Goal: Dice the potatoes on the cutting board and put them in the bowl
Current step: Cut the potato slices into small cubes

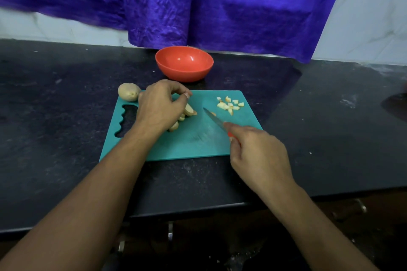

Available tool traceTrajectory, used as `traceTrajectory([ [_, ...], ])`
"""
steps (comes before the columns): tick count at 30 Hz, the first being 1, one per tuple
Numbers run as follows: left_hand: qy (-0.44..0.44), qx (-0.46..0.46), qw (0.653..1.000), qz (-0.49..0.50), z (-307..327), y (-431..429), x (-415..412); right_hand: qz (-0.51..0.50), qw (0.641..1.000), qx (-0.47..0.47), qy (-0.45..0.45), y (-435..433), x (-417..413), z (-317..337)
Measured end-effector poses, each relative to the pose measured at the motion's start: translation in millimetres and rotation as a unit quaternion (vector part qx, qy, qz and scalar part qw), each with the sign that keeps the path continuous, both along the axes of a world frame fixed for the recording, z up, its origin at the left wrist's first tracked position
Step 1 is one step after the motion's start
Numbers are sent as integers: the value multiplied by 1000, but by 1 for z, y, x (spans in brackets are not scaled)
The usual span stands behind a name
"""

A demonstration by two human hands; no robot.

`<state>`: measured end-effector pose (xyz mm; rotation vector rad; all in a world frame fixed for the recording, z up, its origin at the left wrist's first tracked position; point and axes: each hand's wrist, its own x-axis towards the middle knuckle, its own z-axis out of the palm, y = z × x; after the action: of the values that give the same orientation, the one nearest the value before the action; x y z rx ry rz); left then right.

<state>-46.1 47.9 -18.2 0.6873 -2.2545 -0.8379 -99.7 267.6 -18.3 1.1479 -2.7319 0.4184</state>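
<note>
Purple cloth (198,2) hangs across the back and a black counter (66,116) runs wide beneath it. The teal board (193,143) sits square in the middle of that counter. Just behind the board is the red bowl (184,73), upright, and nothing shows inside it, so no potato has gone in yet. On to the hands, which are apart. The left hand (158,108) is curled down over a row of slices (189,110) near the board's centre, fingertips bunching them together. The right hand (259,156) is wrapped round the handle of the knife (213,117), forefinger along the top. The blade points up-left over bare board and is clear of the slices. One whole potato (129,92) waits uncut at the board's far left corner, half off the edge. At the far right corner there's a small heap of dice (230,104), so a first batch is done. By my reckoning this is early-to-middle going. The slices under the left hand need cross-cutting, the whole potato hasn't been touched, and every cube has yet to travel to the bowl.
</note>
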Motion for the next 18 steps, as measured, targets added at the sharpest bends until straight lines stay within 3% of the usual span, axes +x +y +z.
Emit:
traceTrajectory([
  [5, -73, 24, 995, -57, 3, -6, 5, -35, 999, -4, -1, -2, -24, 3],
  [9, -153, -20, 985, -76, 4, -10, 6, -46, 999, -15, -19, -3, -32, 2],
  [18, -105, -155, 977, -104, 3, -17, 7, -40, 996, -46, -61, 4, -33, -1],
])
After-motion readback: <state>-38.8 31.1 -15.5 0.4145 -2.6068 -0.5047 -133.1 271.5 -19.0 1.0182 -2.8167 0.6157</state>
